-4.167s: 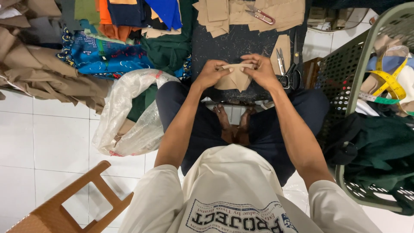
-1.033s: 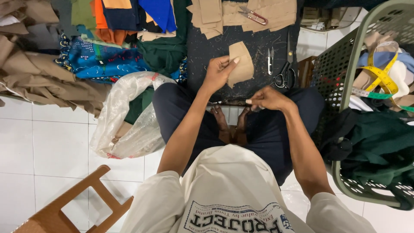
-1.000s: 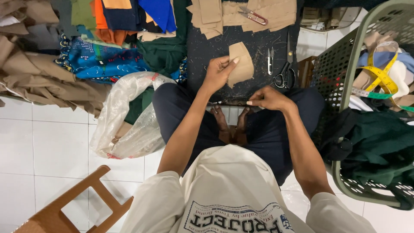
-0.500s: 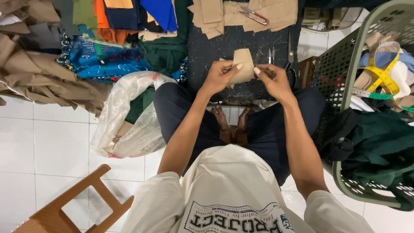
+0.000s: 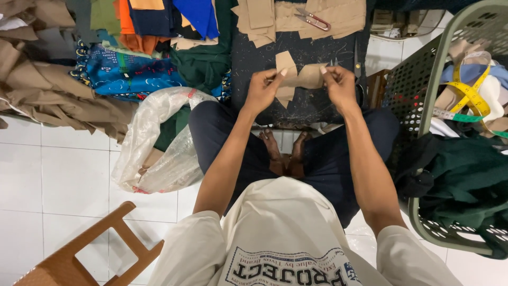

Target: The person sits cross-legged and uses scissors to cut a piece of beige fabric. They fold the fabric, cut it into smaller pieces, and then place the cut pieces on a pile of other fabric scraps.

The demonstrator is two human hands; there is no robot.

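Hands of a seated person, viewed from above: the left hand [image 5: 263,89] and the right hand [image 5: 338,86] are both raised over a dark cloth-covered desk [image 5: 312,55] and both are closed in a pinch on one tan fabric piece [image 5: 296,79], the left hand grasping its left end, the right hand grasping its right end, so that the piece is stretched between them just above the dark surface. Far of the hands, on the same desk, lies a stack of tan cut pieces [image 5: 296,16] with a pair of red-handled scissors [image 5: 313,18] resting on top; a second, dark pair of scissors [image 5: 357,62] lies just right of the right hand. Left of the desk are folded fabrics in blue [image 5: 197,13], orange [image 5: 125,18] and dark green [image 5: 203,61], a blue patterned cloth [image 5: 124,71], and a heap of brown cloth [image 5: 47,90] on the white tiled floor [image 5: 58,175]. A crumpled clear plastic bag [image 5: 159,143] lies beside the person's left knee. At right stands a grey-green perforated basket [image 5: 418,79] holding dark green cloth [image 5: 465,180] and a yellow measuring tape [image 5: 471,98]. A wooden chair frame [image 5: 90,249] occupies the near left corner
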